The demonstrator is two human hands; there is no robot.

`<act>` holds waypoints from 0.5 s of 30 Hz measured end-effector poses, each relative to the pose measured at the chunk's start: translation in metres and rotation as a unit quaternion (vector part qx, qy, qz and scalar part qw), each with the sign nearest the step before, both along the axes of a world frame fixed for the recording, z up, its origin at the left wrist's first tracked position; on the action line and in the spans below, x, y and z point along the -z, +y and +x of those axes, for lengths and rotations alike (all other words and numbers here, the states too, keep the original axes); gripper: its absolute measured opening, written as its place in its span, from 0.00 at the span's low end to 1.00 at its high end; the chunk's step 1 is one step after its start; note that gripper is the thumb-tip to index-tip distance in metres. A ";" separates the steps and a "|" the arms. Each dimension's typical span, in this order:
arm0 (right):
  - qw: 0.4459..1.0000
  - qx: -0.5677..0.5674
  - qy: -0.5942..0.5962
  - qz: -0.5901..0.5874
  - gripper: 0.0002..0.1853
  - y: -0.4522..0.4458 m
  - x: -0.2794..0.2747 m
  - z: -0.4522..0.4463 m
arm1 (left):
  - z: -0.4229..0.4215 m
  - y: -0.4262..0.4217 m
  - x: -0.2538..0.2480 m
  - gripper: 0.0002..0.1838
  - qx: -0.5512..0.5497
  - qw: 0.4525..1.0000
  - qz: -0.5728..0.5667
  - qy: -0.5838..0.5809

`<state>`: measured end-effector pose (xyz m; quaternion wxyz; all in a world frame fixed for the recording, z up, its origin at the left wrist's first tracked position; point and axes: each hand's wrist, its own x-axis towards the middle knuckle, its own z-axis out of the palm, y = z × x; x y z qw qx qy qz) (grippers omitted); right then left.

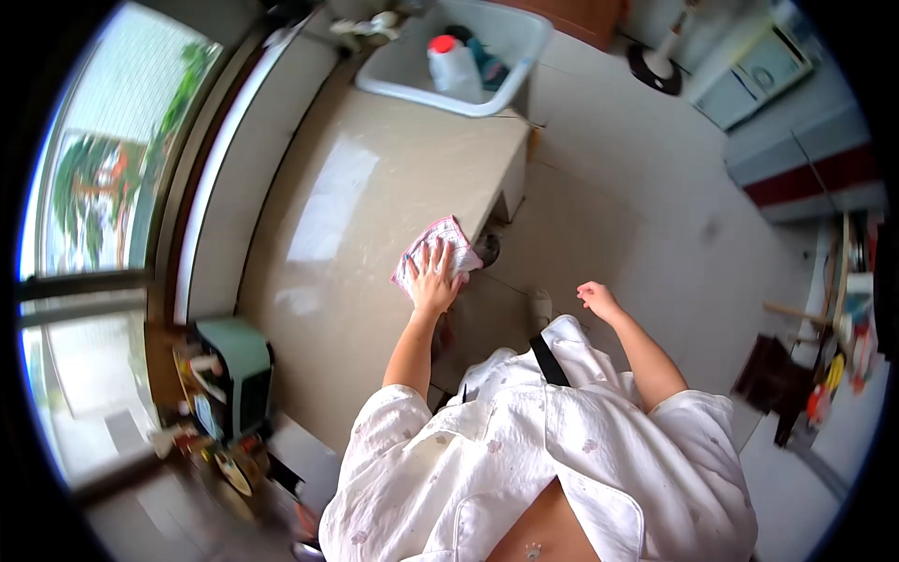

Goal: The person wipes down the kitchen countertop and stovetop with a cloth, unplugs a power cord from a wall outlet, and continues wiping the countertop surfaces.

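Observation:
My left hand (433,284) lies flat, fingers spread, on a white patterned cloth (462,253) with a pink edge. The cloth rests on the glossy beige countertop (375,178), close to its right edge, and one corner reaches that edge. My right hand (596,299) is held in the air over the floor, away from the counter. Its fingers are curled in, and I see nothing in them.
A grey plastic tub (403,82) at the counter's far end holds a white bottle with a red cap (456,70). A green appliance (234,375) stands at the lower left among clutter. A window (103,178) is on the left, a fan base (655,70) at the upper right.

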<state>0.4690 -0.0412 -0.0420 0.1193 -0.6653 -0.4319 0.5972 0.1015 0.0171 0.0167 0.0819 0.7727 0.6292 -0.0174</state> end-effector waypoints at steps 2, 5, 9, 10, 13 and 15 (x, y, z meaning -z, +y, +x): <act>0.998 -0.022 0.002 0.054 0.11 0.015 0.004 -0.021 | -0.025 -0.035 0.001 0.38 -0.062 0.998 0.029 -0.010; 0.994 -0.067 -0.016 0.087 0.12 0.038 -0.025 -0.074 | -0.059 -0.081 0.005 0.36 -0.160 0.985 0.060 -0.020; 0.943 -0.171 -0.061 0.279 0.12 0.034 -0.058 -0.172 | -0.113 -0.133 0.009 0.35 -0.295 0.951 0.090 -0.021; 0.924 -0.188 -0.054 0.330 0.12 0.031 -0.066 -0.201 | -0.126 -0.143 0.009 0.35 -0.333 0.937 0.103 -0.007; 0.862 -0.283 -0.057 0.416 0.13 0.005 -0.098 -0.290 | -0.157 -0.174 0.009 0.35 -0.426 0.901 0.084 -0.002; 0.829 -0.335 0.007 0.448 0.15 -0.022 -0.106 -0.347 | -0.169 -0.188 0.011 0.36 -0.469 0.879 0.083 0.009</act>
